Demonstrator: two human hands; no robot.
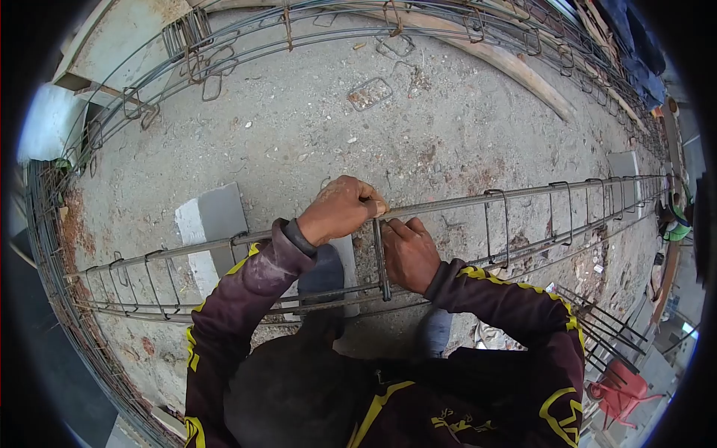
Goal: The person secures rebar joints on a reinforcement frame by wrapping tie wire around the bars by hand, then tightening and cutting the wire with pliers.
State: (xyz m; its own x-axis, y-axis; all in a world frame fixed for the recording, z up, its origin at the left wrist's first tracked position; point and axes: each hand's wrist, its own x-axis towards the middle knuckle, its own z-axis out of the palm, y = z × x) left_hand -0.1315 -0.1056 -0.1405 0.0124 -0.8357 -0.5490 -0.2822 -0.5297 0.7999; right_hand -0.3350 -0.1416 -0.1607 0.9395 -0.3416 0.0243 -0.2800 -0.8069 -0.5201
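A long rebar cage point(441, 204) runs from side to side in front of me, with steel stirrups spaced along its bars. My left hand point(337, 210) is closed in a pinch at the top bars, by the upper corner of a stirrup point(382, 261). Whatever its fingertips grip is too small to make out. Just right of that stirrup, below the top bars, my right hand point(412, 254) has its fingers curled in. Its fingertips are partly hidden, and what they hold cannot be seen.
Grey-white blocks point(221, 216) lie under the cage at left, middle and far right. Beyond it are a loose stirrup point(370, 95), more rebar point(299, 33) and a wooden plank point(515, 69). A red wheelbarrow point(624, 392) stands at lower right, near cut bars point(597, 328).
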